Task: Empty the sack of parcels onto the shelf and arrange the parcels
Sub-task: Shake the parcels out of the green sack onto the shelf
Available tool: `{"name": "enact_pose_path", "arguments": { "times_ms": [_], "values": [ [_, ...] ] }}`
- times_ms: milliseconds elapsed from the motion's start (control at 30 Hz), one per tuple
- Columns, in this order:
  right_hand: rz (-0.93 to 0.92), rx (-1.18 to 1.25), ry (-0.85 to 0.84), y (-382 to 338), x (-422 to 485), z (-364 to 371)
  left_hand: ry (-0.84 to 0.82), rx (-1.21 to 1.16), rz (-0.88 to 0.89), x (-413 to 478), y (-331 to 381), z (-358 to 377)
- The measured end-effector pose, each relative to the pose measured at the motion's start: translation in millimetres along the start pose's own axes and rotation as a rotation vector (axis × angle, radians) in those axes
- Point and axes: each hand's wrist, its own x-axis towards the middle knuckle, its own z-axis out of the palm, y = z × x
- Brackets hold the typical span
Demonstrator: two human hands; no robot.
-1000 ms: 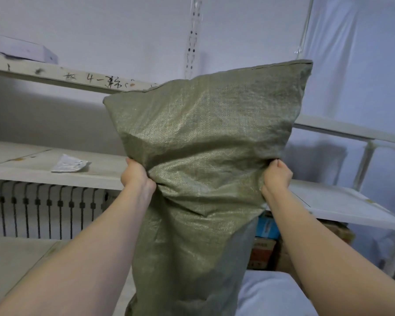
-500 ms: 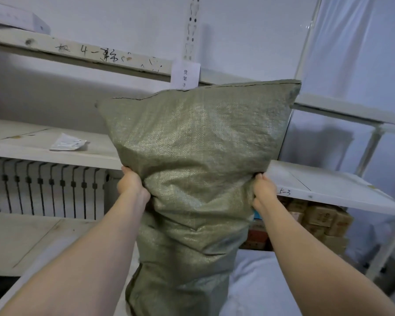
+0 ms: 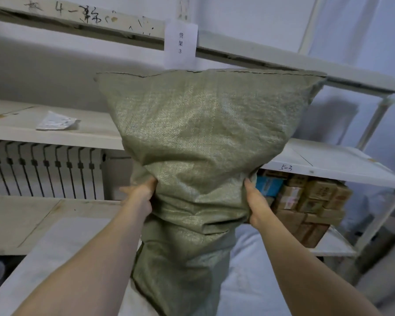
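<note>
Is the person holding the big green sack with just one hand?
No, both the left hand and the right hand grip the sack at its sides.

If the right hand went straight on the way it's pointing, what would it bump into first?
The green sack itself: the right hand grips its side and points up into its bulge. What lies behind is hidden.

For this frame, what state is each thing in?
sack: held upright, bunched at the middle, stitched end up
left hand: grips the sack's left side
right hand: grips the sack's right side
white packet: lying flat on middle shelf
cardboard boxes: stacked on lower right shelf
</note>
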Motion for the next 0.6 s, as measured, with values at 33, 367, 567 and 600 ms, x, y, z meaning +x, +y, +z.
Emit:
{"name": "enact_pose_path", "arguments": {
  "times_ms": [33,367,567,600],
  "values": [
    [0.052,0.0,-0.014,7.4,0.0,-1.6,-0.038,-0.049,-0.039,4.0,-6.7,3.2],
    [0.021,0.249,-0.066,20.4,5.1,-12.6,-0.024,-0.288,0.133,-5.6,-9.3,21.7],
    [-0.085,0.375,0.045,13.1,3.6,-7.8,-0.024,-0.324,0.23,-10.4,-2.1,23.0],
    [-0.099,0.406,0.063,7.0,2.2,-6.6,-0.035,-0.324,0.244,-11.2,1.2,24.2]
  ]
}}
